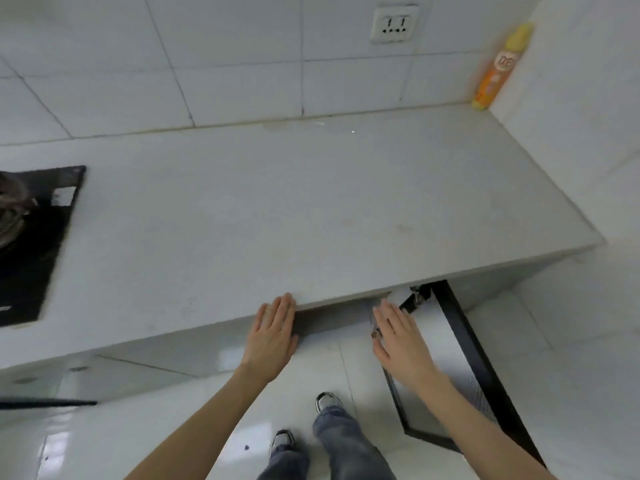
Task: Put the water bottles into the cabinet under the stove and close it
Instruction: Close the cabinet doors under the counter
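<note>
Head view: both hands are out flat with fingers straight, gripping nothing. Left hand (273, 337) is at the counter (277, 220) front edge. Right hand (398, 344) is over the cabinet door (450, 348), which stands wide open. No water bottles in view, and the cabinet interior is hidden under the counter. My guess is the bottles are already inside and only closing is left. Stove (34, 237) far left, spray can (498, 67) in the back corner.
</note>
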